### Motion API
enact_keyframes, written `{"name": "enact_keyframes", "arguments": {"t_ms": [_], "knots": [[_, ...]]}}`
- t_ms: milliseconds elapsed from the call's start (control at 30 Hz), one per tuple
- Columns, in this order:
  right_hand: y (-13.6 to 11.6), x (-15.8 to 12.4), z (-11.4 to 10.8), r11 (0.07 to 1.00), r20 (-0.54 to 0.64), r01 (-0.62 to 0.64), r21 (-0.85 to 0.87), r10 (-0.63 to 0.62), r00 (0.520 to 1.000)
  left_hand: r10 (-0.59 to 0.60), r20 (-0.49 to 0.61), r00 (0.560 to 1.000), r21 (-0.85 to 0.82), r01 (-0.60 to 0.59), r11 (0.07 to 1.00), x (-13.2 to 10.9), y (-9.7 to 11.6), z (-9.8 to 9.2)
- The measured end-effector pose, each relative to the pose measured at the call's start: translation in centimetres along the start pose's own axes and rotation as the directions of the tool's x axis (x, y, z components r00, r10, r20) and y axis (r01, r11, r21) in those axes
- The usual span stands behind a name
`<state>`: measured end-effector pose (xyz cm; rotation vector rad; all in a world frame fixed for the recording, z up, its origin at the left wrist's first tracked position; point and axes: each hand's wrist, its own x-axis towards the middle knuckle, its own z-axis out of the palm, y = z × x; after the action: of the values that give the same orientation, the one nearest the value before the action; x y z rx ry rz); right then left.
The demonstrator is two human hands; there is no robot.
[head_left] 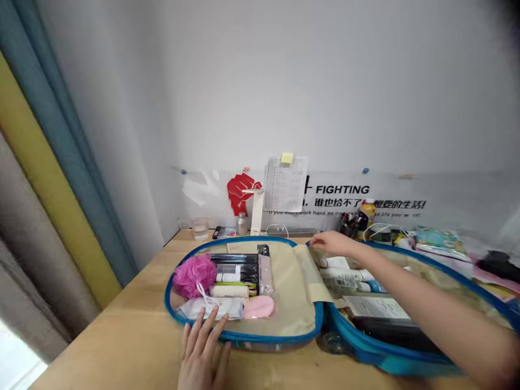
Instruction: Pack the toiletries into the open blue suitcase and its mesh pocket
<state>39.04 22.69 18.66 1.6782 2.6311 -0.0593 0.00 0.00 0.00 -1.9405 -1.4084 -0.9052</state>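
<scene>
An unfolded wash bag with blue edging (280, 339) lies on the wooden table. My left hand (202, 346) has its fingers spread at the near rim of the left half, the tips over a white packet (233, 309). Beside that packet are a pink bath puff (195, 276), a pink sponge (259, 307), white tubes (228, 291) and a packaged item (265, 271). My right hand (327, 242) reaches to the far rim of the right half near the fold, fingers bent together; what they hold, if anything, is hidden. Tubes (345, 273) and a dark box (394, 327) lie below that arm.
A clear cup (200, 229), a small bottle (241, 223) and a white lamp (257, 211) stand behind the bag by the wall. A yellow bottle (366, 214), cables and packets crowd the back right. Curtains (52, 162) hang at the left.
</scene>
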Motion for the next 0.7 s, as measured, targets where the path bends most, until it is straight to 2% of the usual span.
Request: {"name": "enact_keyframes", "arguments": {"t_ms": [133, 233, 500, 700], "knots": [[2.8, -4.4, 1.9, 0.999, 0.036, -0.049, -0.017, 0.049, 0.998, -0.014, -0.001, 1.000, -0.009, 0.014, 1.000, -0.5, -0.3, 0.3], [3.9, -5.6, 3.3, 0.993, 0.013, -0.104, -0.050, 0.105, 0.994, -0.025, -0.006, 1.000, -0.026, 0.025, 0.999, -0.5, -0.3, 0.3], [4.2, -4.1, 5.1, 0.981, 0.003, -0.156, -0.118, 0.157, 0.988, -0.071, -0.071, 0.995, -0.083, 0.065, 0.994, 0.6, 0.6, -0.6], [3.7, -3.8, 5.2, 0.975, -0.009, -0.201, -0.099, 0.201, 0.980, -0.036, -0.047, 0.998, -0.060, 0.033, 0.998, 0.8, 0.6, -0.9]]}}
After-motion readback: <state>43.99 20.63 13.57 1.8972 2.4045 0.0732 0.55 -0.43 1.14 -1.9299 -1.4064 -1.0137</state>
